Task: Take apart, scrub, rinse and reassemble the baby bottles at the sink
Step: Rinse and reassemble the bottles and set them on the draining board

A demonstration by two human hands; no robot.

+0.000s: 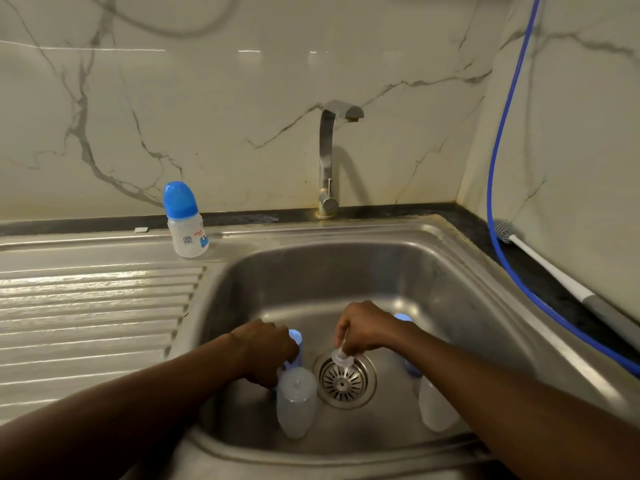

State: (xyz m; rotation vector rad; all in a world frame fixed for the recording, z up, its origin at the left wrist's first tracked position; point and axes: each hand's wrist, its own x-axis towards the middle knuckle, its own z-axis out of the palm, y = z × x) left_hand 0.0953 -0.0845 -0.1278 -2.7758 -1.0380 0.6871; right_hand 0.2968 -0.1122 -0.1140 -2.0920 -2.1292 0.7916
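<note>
1. Baby bottle with blue cap (186, 223) stands upright on the sink (311, 271) ledge, left of the faucet (329, 150).
2. Left hand (266, 351) grips second bottle (296, 400) at its blue top; it lies in the basin just left of the drain (344, 381).
3. Right hand (363, 329) pinches clear nipple (343, 358) just above the drain.
4. Third bottle (434, 407) lies in the basin, partly hidden under the right forearm.
5. Bottle brush (554, 271) lies on the dark desk (467, 216), beside blue hose (498, 133).
</note>
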